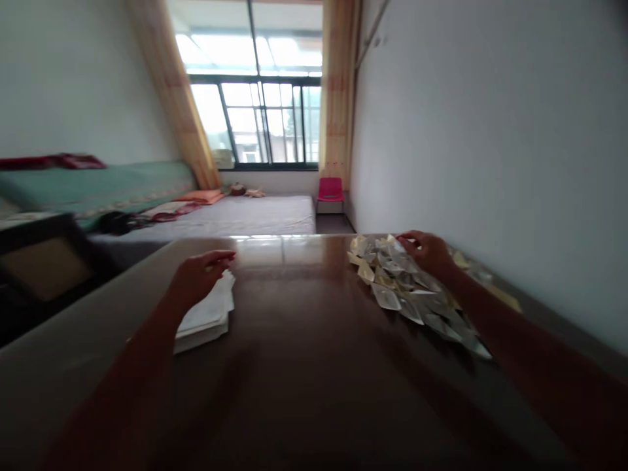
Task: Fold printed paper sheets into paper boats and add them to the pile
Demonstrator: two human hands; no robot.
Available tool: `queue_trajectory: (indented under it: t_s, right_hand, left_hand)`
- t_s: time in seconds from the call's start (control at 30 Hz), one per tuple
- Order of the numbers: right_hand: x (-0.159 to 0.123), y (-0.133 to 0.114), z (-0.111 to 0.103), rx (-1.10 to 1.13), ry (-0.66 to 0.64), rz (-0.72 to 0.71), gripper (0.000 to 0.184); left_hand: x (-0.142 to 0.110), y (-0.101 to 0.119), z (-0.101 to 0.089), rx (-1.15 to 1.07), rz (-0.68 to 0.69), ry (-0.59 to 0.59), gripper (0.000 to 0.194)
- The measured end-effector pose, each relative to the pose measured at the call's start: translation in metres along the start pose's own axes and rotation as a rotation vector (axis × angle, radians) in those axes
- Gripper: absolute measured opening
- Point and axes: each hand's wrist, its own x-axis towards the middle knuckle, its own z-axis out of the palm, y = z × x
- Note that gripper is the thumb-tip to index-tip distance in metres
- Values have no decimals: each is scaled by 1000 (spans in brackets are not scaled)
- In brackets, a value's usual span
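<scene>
My left hand (199, 275) rests on top of a stack of white paper sheets (209, 317) on the left side of a dark glossy table (304, 327); its fingers are curled loosely against the top sheet. My right hand (426, 252) reaches into a heap of small folded silvery and cream paper pieces (407, 288) at the table's right, by the wall. Its fingers are bent down onto the far end of the heap, and what they pinch, if anything, is hidden.
A plain white wall (490, 144) runs along the right edge of the table. Beyond the table lies a bed (235, 216) with folded cloth, a pink chair (330, 190) under a large window, and a dark framed object (44, 261) at the left.
</scene>
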Motion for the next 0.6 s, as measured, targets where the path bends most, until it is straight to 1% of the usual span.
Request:
queue_trajectory:
  t_s: [0.03,0.1,0.13,0.2,0.27,0.33,0.4,0.47,0.6]
  right_hand:
    - [-6,-12,11,54,-72,-74,31]
    - [-25,-40,33,173,-185,-188,29]
    - [-37,-55,42,240,-247,-257,26]
    - [-60,-85,59,350,-397,-385,23]
    - [-79,-111,76,431,-525,-484,22]
    - [-90,-131,94,470,-563,-541,22]
    - [-96,-143,114,479,-584,-573,21]
    - [-100,-147,131,514,-588,-558,21]
    - [-110,-136,157,600,-579,-425,26]
  left_hand:
    - [-5,-11,-6,14,-28,-64,54]
    - [-20,-32,-9,79,-87,-194,46]
    - [-28,-41,-6,102,-119,-225,42]
    - [-44,-55,3,155,-166,-301,45]
    - [-54,-63,12,189,-198,-326,47]
    - [-58,-68,16,224,-221,-350,48]
    - [-55,-71,16,257,-238,-383,49]
    - [-49,-75,12,286,-253,-429,51]
    - [-36,-78,9,349,-273,-523,46]
